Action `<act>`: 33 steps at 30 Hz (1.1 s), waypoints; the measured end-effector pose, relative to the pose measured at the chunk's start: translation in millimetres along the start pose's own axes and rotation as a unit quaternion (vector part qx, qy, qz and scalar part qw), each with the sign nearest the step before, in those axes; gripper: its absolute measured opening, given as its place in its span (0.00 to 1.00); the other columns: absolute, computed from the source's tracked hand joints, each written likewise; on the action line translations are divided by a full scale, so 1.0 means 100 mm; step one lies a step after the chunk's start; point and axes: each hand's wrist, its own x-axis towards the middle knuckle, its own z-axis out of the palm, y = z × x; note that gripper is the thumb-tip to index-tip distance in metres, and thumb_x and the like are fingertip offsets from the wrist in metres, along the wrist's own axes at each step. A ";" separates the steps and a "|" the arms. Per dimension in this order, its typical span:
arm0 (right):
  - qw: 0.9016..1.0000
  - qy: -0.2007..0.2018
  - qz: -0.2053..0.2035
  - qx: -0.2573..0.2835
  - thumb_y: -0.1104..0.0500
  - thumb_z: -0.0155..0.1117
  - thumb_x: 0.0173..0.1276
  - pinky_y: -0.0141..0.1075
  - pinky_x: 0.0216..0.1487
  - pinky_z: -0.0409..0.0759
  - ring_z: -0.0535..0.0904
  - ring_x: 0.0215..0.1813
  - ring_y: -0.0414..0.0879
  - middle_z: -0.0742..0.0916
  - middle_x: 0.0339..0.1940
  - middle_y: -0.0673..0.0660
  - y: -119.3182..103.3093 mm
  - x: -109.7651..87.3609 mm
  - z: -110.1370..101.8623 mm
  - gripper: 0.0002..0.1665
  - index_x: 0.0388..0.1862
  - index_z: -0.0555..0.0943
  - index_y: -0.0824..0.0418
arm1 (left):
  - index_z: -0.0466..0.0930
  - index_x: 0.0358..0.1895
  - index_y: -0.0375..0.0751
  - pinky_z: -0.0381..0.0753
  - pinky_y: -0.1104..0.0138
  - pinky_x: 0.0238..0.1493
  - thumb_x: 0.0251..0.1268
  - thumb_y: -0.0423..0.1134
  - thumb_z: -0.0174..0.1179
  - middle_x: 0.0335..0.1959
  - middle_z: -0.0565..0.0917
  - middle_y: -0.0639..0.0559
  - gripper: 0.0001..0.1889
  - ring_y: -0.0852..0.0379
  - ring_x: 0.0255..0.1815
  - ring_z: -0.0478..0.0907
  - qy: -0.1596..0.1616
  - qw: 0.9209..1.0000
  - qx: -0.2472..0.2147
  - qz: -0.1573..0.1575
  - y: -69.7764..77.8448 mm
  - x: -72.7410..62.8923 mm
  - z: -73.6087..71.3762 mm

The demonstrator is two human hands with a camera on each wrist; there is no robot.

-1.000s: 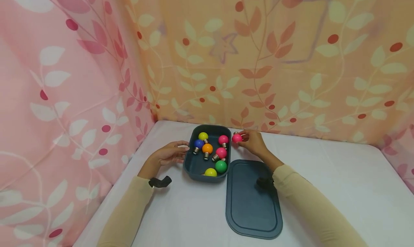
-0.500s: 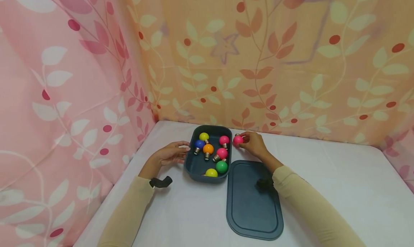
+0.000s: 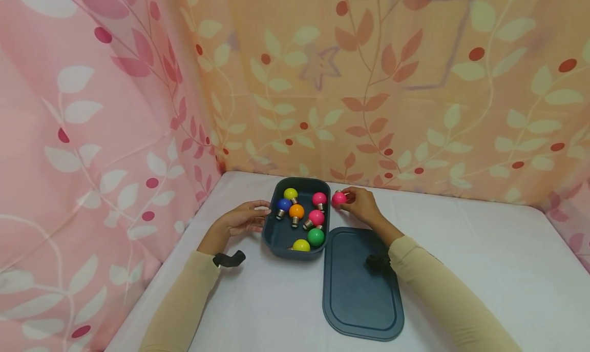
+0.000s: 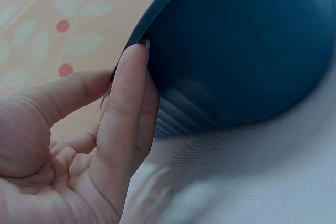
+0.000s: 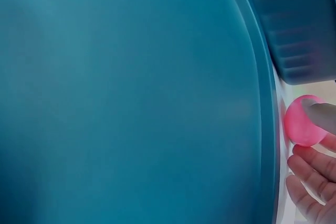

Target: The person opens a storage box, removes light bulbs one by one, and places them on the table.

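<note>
A dark blue-grey box [image 3: 288, 254] stands on the table with several coloured light bulbs inside. Among them are a blue bulb [image 3: 283, 205], an orange bulb [image 3: 296, 211] and a green bulb [image 3: 315, 237]. My left hand [image 3: 240, 220] rests its extended fingertips against the box's left side; the left wrist view shows the fingers [image 4: 123, 93] right at the wall. Just outside the box's right rim, my right hand [image 3: 362, 204] pinches a pink bulb [image 3: 339, 198] between thumb and fingers, its metal base pointing up and away. In the right wrist view that pink bulb [image 5: 303, 121] is partly behind the thumb.
The box's flat lid [image 3: 361, 285] lies on the white tablecloth [image 3: 258, 306] right beside the box, under my right forearm. A patterned curtain [image 3: 369, 85] hangs behind the table, and a pink one [image 3: 115, 152] hangs along the left.
The right hand has lowered very slightly with the pink bulb, still just beside the box. The left hand, the box and the lid have stayed in place.
</note>
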 end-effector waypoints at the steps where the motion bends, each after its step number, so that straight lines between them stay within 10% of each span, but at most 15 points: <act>1: 1.000 -0.002 0.000 0.002 0.60 0.78 0.60 0.50 0.51 0.86 0.88 0.45 0.58 0.90 0.43 0.66 0.00 -0.01 -0.01 0.27 0.56 0.82 0.69 | 0.65 0.65 0.38 0.88 0.67 0.31 0.79 0.35 0.55 0.35 0.81 0.49 0.18 0.57 0.30 0.81 -0.001 1.000 0.003 0.001 0.00 0.00 0.00; 33: 0.999 0.038 -0.013 0.011 0.56 0.78 0.60 0.52 0.42 0.88 0.85 0.50 0.61 0.86 0.55 0.66 -0.14 -0.44 -0.22 0.32 0.61 0.80 0.65 | 0.67 0.62 0.40 0.88 0.68 0.30 0.78 0.34 0.55 0.34 0.80 0.47 0.15 0.57 0.30 0.81 -0.007 1.000 -0.009 0.004 -0.01 0.01 -0.02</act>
